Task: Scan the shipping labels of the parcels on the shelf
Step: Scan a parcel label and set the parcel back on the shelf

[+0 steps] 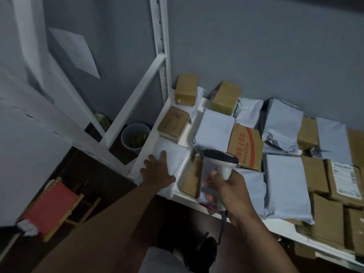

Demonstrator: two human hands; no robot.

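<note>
At the shelf's [178, 194] left end, your left hand [157, 171] is lying flat on a white parcel [173, 154]; your right hand [228, 186] is gripping the scanner [220, 159] just beside it.

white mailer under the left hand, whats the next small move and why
Probably turn the white mailer over. The left hand lies flat on it at the shelf's front corner, its upward face shows no label, and the right hand already holds the scanner beside it.
</note>
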